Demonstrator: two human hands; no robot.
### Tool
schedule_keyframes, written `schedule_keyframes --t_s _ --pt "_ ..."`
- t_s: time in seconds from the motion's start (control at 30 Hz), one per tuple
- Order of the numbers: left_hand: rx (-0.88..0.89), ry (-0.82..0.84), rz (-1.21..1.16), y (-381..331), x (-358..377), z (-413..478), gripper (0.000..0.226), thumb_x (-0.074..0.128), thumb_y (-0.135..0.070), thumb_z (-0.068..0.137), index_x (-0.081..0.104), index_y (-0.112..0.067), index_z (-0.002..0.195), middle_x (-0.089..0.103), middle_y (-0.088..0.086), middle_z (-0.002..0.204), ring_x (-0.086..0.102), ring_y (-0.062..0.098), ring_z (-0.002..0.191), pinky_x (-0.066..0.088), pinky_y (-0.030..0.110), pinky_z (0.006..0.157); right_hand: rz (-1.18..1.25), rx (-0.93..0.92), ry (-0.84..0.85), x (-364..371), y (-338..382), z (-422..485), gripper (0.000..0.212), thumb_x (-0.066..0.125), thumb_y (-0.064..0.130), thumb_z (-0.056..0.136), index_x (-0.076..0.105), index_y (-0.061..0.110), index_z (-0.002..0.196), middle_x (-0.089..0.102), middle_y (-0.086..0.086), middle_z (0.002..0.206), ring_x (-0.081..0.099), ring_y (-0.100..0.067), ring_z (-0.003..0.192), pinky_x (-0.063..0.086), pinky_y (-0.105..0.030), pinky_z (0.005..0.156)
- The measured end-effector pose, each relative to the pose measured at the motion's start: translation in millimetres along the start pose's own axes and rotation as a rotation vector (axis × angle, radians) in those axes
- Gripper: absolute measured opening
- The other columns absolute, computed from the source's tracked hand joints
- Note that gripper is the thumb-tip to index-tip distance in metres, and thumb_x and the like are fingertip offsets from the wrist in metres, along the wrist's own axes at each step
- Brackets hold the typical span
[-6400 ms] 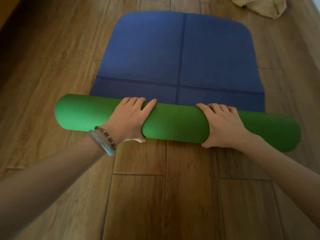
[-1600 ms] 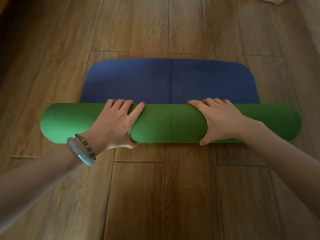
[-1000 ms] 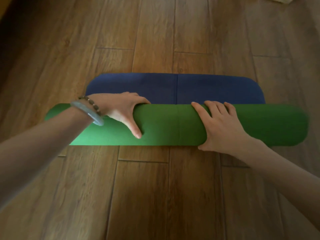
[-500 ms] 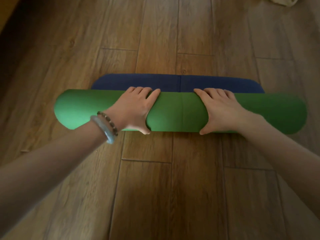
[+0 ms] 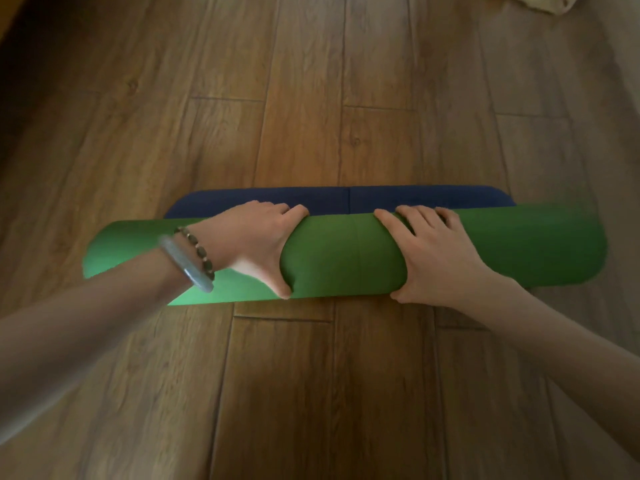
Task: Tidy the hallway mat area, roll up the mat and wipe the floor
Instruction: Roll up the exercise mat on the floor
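Wooden plank floor throughout, warm brown, boards running away from the camera with staggered end joints and visible grain and knots. Deep shadow along the far left corner; brighter, paler light toward the far right edge. Crumpled pale cloth at the far right corner, cropped.

A wooden plank floor carries a nearly rolled mat and cloth.

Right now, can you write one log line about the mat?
step: rolling mat | left hand: grips roll | right hand: grips roll | flat part left: thin blue strip | floor: not wiped yet
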State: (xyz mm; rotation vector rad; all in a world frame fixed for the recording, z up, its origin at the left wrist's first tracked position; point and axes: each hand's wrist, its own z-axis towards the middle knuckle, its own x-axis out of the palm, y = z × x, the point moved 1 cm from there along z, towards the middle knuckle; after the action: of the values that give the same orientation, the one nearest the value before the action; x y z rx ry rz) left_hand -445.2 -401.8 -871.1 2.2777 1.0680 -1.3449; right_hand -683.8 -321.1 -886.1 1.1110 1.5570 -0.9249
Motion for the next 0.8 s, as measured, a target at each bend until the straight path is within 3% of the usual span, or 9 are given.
schedule_keyframes --t_s 0.1,0.2,0.27,0.37,0.47,0.57,0.67,0.8 --pt "0.046 0.162 -0.125 -14 13 -17 0.102 0.074 -0.07 0.047 0.028 -0.029 0.129 0.05 -0.011 0.108 0.051 0.01 0.094 0.048 0.031 0.087 0.033 -0.069 0.073 4 6 -25 0.116 0.07 0.066 0.045 0.03 0.016 0.142 0.052 -0.011 0.13 0.05 -0.031 0.119 0.036 -0.053 0.099" --pt "0.042 0.244 -0.291 -13 18 -18 0.101 0.079 -0.063 0.049 0.028 -0.034 0.13 0.05 -0.015 0.113 0.05 0.006 0.098 0.048 0.029 0.088 0.059 -0.1 0.269 -9 7 -24 0.118 0.068 0.068 0.054 0.011 0.025 0.147 0.035 -0.001 0.141 0.035 -0.022 0.129 0.026 -0.045 0.107" --pt "0.039 0.233 -0.384 -8 14 -17 0.104 0.081 -0.059 0.05 0.026 -0.036 0.136 0.045 -0.017 0.124 0.044 0.004 0.109 0.042 0.028 0.096 0.087 -0.109 0.349 -17 4 -11 0.12 0.071 0.067 0.055 0.005 0.028 0.146 0.032 0.003 0.141 0.032 -0.019 0.129 0.026 -0.043 0.108" --pt "0.054 0.109 -0.319 -4 9 -23 0.108 0.075 -0.064 0.058 0.017 -0.036 0.145 0.03 -0.02 0.136 0.029 0.002 0.123 0.027 0.026 0.107 0.185 -0.097 0.473 -24 -3 10 0.121 0.077 0.063 0.05 0.009 0.031 0.144 0.037 0.006 0.134 0.035 -0.018 0.124 0.03 -0.043 0.104" --pt "0.041 -0.086 -0.194 -12 19 -39 0.109 0.061 -0.075 0.063 0.012 -0.028 0.149 0.027 -0.012 0.148 0.027 0.007 0.131 0.017 0.023 0.109 0.26 -0.07 0.584 -31 -10 27 0.119 0.082 0.058 0.047 0.016 0.033 0.143 0.04 0.008 0.125 0.039 -0.016 0.117 0.035 -0.039 0.097" --pt "0.008 -0.252 0.044 -25 35 -41 0.129 0.044 -0.09 0.047 0.024 -0.009 0.146 0.045 0.008 0.141 0.047 0.025 0.125 0.032 0.036 0.107 0.349 -0.038 0.664 -36 -14 38 0.119 0.085 0.053 0.046 0.019 0.034 0.142 0.041 0.009 0.125 0.042 -0.015 0.114 0.042 -0.038 0.096" --pt "-0.008 -0.29 0.087 -28 43 -37 0.133 0.054 -0.085 0.04 0.029 -0.005 0.142 0.052 0.016 0.133 0.054 0.032 0.118 0.043 0.044 0.098 0.292 -0.045 0.595 -35 -11 31 0.123 0.083 0.055 0.049 0.009 0.038 0.145 0.035 0.005 0.137 0.035 -0.019 0.125 0.032 -0.043 0.106" --pt "0.019 -0.187 0.057 -19 27 -28 0.126 0.065 -0.078 0.05 0.015 -0.014 0.147 0.039 0.006 0.143 0.043 0.024 0.127 0.033 0.037 0.106 0.091 -0.007 0.214 -18 9 -10 0.127 0.079 0.053 0.058 -0.006 0.029 0.148 0.017 -0.008 0.152 0.014 -0.028 0.141 0.006 -0.051 0.115"
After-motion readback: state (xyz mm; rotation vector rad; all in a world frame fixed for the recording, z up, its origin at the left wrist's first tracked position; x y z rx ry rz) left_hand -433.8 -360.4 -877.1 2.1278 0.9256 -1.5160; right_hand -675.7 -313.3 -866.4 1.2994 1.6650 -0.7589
